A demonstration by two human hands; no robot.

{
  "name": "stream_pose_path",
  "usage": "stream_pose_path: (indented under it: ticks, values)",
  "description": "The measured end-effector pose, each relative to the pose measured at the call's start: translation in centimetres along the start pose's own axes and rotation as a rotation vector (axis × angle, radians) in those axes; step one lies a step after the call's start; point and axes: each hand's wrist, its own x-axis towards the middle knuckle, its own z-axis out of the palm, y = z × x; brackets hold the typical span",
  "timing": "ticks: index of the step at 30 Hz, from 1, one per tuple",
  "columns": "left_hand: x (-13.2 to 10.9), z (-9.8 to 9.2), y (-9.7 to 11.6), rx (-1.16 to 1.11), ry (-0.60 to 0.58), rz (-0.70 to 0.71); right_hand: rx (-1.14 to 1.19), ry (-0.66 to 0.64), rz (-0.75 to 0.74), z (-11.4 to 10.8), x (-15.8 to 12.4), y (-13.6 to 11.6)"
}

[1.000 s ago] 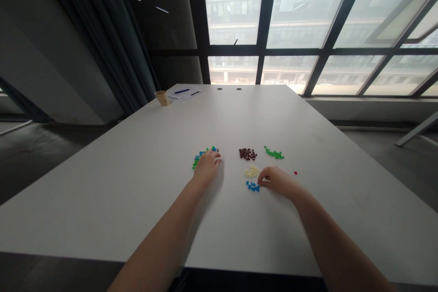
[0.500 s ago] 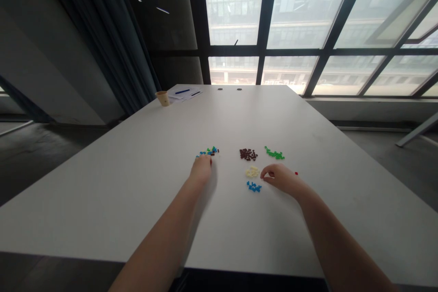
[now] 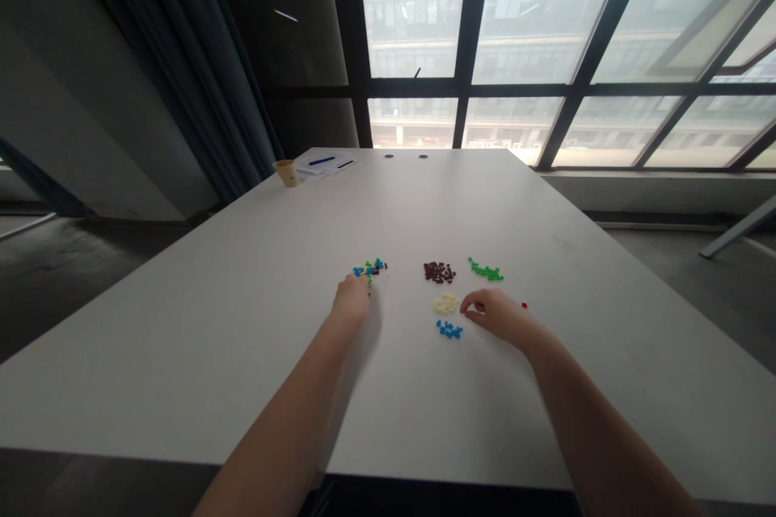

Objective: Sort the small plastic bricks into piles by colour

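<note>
Toward the front edge of the tabletop (image 3: pixel 424 420) lie blue pieces (image 3: pixel 449 330); the right hand (image 3: pixel 492 313), narrowly pinched, hold unclear, is beside cream pieces (image 3: pixel 446 304); the left hand (image 3: pixel 352 297), grip hidden, is at mixed pieces (image 3: pixel 367 270); beyond, brown pieces (image 3: pixel 437 272)

Daylight floods through the window (image 3: pixel 418 8), washing it pale. The curtain (image 3: pixel 182 73) is dim; soft shadows mark the surface (image 3: pixel 412 210).

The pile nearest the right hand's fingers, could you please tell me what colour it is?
Pale yellow; the pile shows best in the head view.
</note>
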Motion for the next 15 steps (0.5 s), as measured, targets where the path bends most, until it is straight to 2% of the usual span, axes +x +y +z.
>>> stream_pose_path:
  ticks: [10,13,15]
  values:
    - [0.7,0.5,-0.3,-0.128,0.085,0.039,-0.029,0.019,0.005,0.1,0.0,-0.2]
    - [0.8,0.4,0.2,-0.352,0.104,0.066,-0.029,0.032,-0.004,0.0,0.0,-0.3]
    - [0.7,0.4,0.9,-0.623,0.035,0.116,-0.02,0.054,-0.008,-0.1,0.0,-0.5]
